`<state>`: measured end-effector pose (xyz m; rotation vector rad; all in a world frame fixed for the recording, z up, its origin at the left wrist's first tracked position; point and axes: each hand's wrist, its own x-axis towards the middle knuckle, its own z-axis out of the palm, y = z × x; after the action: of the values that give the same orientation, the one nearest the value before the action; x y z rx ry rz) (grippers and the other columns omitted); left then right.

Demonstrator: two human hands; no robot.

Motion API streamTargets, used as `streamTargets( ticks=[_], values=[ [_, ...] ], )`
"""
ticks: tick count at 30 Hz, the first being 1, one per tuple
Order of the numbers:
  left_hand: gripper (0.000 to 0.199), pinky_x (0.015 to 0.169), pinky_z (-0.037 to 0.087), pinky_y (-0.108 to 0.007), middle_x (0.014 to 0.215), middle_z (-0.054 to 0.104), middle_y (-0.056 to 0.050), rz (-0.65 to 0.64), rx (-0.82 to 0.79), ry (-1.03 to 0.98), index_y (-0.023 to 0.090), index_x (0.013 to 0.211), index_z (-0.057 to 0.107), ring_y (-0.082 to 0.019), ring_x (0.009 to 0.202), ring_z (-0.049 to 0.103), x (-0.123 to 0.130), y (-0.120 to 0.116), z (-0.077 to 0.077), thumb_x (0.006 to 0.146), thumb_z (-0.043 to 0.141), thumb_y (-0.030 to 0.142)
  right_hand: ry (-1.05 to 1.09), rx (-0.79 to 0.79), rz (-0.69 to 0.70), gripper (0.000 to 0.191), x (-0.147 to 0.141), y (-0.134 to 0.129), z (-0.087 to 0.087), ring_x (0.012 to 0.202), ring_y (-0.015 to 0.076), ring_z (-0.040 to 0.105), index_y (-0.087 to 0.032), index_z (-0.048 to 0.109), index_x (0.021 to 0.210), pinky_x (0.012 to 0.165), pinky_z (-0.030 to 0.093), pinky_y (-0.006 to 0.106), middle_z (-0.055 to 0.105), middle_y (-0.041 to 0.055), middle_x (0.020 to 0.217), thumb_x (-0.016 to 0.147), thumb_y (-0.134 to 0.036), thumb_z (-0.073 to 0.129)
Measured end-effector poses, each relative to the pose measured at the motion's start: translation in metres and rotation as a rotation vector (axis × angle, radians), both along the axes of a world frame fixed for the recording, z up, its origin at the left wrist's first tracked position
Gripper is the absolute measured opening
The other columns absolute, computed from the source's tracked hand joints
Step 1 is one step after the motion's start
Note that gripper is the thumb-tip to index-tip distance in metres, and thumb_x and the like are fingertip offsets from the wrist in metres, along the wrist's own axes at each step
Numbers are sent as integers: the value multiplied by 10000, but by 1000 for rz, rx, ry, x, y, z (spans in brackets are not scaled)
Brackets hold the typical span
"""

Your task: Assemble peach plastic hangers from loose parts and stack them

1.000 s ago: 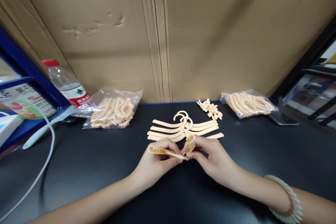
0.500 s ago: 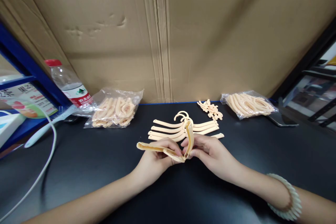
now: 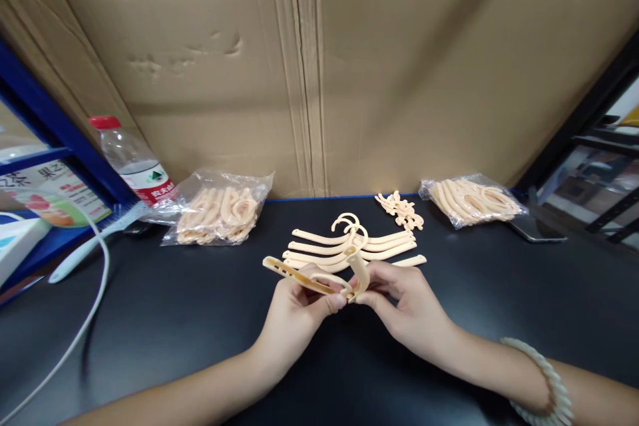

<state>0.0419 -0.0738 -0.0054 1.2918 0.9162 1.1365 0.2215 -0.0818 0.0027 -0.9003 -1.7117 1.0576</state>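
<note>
Both hands hold peach-coloured plastic hanger parts above the black table, meeting at their inner ends. In my left hand [image 3: 294, 309], closed, is a hanger arm [image 3: 279, 266] that points up and left, together with a curved hook [image 3: 329, 277]. My right hand [image 3: 404, 299] pinches a second hanger arm [image 3: 358, 266], which stands nearly upright with its end facing me. The joint between the pieces is partly covered by fingertips. Just behind the hands lie several hangers [image 3: 319, 247] in a stack, their hooks [image 3: 345, 218] toward the cardboard.
Small peach pieces [image 3: 401, 210] lie behind the hangers. Clear bags of hanger parts stand at left [image 3: 219, 213] and right [image 3: 474, 198], the latter near a phone [image 3: 539, 229]. A bottle [image 3: 137, 166], a light-blue brush [image 3: 94, 246] and a white cable [image 3: 97, 306] are at left. A cardboard wall [image 3: 399, 80] closes the back.
The parts in both hands have been turned: the left arm now shows its hollow, slotted side and the hook lies higher. The right arm has tipped toward me, lowering its top end.
</note>
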Motion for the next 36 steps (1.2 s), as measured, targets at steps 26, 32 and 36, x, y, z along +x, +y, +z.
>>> streamTargets(
  ticks=[26,32,36],
  values=[
    [186,563,443,-217,657,632,-7,-179,424,721,167,687,623,-124,590,573,-60,56,33,771,702,312,-673,154,149,125,92,59,35,663,137,581,-180,664,721,614,419,244,640,-12,724,707,-235,776],
    [169,585,367,-229,704,588,-11,-294,958,1138,179,725,588,-141,664,529,-68,54,41,881,572,242,-828,284,155,142,83,59,29,783,179,550,-183,652,721,691,402,272,609,5,748,703,-179,792],
    [211,580,348,-257,719,574,-21,-268,1094,1287,174,720,563,-149,657,512,-66,52,39,909,470,189,-856,319,144,140,81,59,29,798,185,539,-174,643,708,708,407,291,587,24,794,737,-206,776]
  ],
)
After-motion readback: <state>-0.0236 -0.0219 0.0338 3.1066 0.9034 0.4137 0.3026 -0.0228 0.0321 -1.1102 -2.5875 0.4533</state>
